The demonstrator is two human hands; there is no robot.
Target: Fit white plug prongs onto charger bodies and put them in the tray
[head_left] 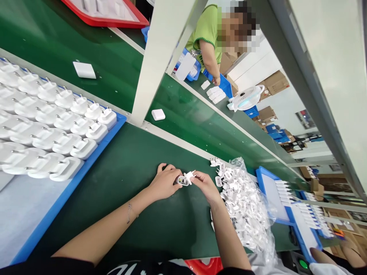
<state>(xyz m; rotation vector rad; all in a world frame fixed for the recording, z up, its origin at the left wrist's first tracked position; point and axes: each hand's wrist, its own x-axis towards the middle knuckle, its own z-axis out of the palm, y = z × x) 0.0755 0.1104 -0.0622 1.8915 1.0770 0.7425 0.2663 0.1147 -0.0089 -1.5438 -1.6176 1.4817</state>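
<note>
My left hand (168, 182) is closed around a white charger housing (183, 181), whose open end shows circuit parts inside. Pinched in the fingers of my right hand (205, 185) is a white plug cover with metal pins (189, 176). The cover is at the open end of the housing; whether the two touch I cannot tell. Both hands are above the green bench top (123, 160). Just right of my right hand lies a big heap of loose white plug covers (243, 206), partly in a clear plastic bag.
At left, a blue-edged tray (97, 154) holds rows of white chargers (64, 143). Beyond a metal rail, single white chargers (158, 114) lie on a green belt (183, 110). A metal post (156, 61) rises ahead. Blue trays (271, 194) stand right; a co-worker (210, 46) works across.
</note>
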